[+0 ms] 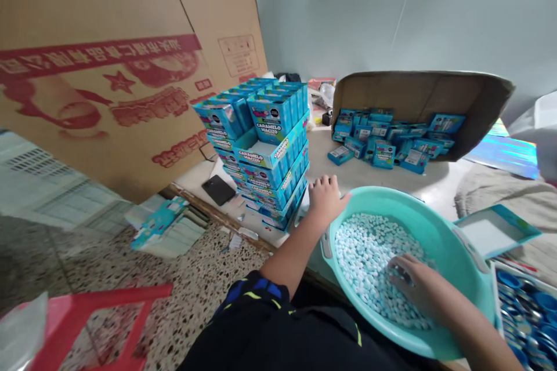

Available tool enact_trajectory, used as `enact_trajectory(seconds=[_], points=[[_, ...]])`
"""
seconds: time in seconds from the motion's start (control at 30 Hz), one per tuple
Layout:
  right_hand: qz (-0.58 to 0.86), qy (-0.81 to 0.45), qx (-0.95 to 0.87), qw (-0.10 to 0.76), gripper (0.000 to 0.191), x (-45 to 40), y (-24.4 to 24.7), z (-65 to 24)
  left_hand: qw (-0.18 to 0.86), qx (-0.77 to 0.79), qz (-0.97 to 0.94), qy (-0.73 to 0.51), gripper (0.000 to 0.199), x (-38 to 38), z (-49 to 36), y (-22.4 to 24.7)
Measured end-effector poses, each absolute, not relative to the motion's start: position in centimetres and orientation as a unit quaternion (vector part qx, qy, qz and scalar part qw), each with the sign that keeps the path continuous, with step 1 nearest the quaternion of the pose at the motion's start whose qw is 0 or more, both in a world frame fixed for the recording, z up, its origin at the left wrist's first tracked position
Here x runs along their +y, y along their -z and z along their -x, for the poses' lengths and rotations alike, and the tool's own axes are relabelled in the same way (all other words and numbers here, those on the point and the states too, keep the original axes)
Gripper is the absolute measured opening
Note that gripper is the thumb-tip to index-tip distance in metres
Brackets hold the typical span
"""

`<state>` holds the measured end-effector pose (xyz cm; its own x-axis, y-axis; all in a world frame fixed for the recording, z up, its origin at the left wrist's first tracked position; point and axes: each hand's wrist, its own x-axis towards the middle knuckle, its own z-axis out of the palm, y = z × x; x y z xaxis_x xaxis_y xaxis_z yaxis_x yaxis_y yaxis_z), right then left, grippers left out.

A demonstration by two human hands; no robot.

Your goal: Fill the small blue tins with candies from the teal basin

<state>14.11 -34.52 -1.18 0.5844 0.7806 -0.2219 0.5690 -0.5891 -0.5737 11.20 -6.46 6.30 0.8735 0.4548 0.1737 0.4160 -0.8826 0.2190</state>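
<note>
A turquoise plastic basin (435, 214) holds a heap of small white and pale-blue candies (369, 249). My right hand (411, 278) is down in the basin, its fingers curled among the candies; a few show between thumb and fingers. Just beyond the basin's left rim is my left hand (325, 198), fingers bent downward and thumb toward the rim. Something clear or whitish (303, 206) shows beside it, and what lies under its fingers is hidden. Left of this hand stands a tall stack of blue display boxes (274, 168) printed "CARAMELO MACIZO".
A tipped carton (470, 98) spills small blue boxes (383, 153) onto the table. An open blue tray (496, 232) and a container of blue-and-silver lids (526, 313) lie right. A phone (218, 189) rests near the table edge. A red stool (108, 301) stands on the floor.
</note>
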Motion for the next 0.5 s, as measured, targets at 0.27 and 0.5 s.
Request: enact_trajectory(seconds=[0.27,0.5], points=[[0.852,-0.254,-0.395,0.234,0.032,-34.6,3.0,-14.8,0.133,0.151,-0.967,-0.156,0.046,-4.1,-11.5,-5.1],[0.847,-0.235,-0.404,0.252,0.038,-35.0,5.2,-15.4,-0.001,-0.122,-0.897,-0.425,0.026,-4.0,-4.6,-8.9]])
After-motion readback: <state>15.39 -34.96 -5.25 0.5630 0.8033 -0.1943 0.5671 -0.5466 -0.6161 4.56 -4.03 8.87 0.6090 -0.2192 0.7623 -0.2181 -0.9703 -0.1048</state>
